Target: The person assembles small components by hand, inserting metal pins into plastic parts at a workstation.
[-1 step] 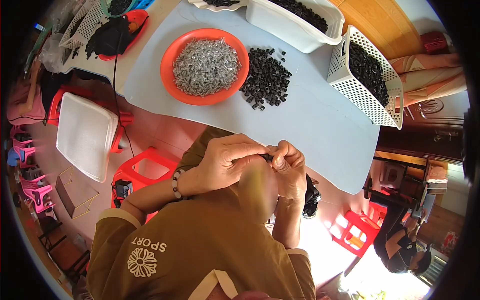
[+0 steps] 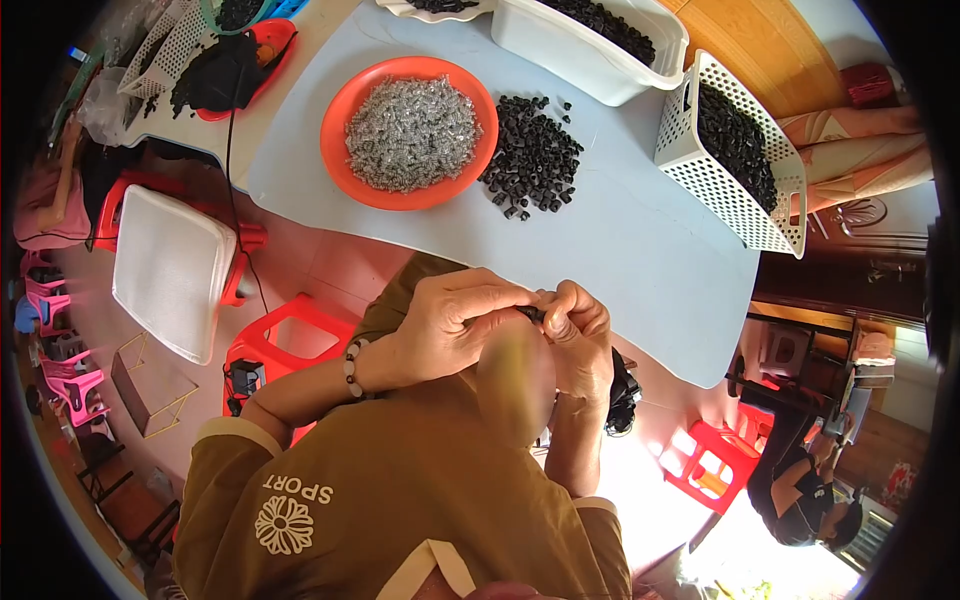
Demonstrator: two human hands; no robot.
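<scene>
Just off the table's near edge, my two hands meet fingertip to fingertip. My left hand (image 2: 455, 318), with a beaded bracelet (image 2: 351, 368) at its wrist, pinches a small black plastic piece (image 2: 532, 313). My right hand (image 2: 578, 345) grips the same piece from the other side with curled thumb and fingers. Most of the piece is covered by fingertips. Beyond my hands lies a loose heap of small black plastic parts (image 2: 535, 155). Beside it, an orange-red bowl (image 2: 337, 150) holds many small clear plastic pieces (image 2: 412, 135).
The pale blue table (image 2: 640, 250) carries a white tub (image 2: 560, 50) and a perforated white basket (image 2: 700, 180), both with black parts. Red stools (image 2: 285, 335) stand left and right of me. A white-topped stool (image 2: 170, 275) is at left. Another person (image 2: 800, 490) sits far right.
</scene>
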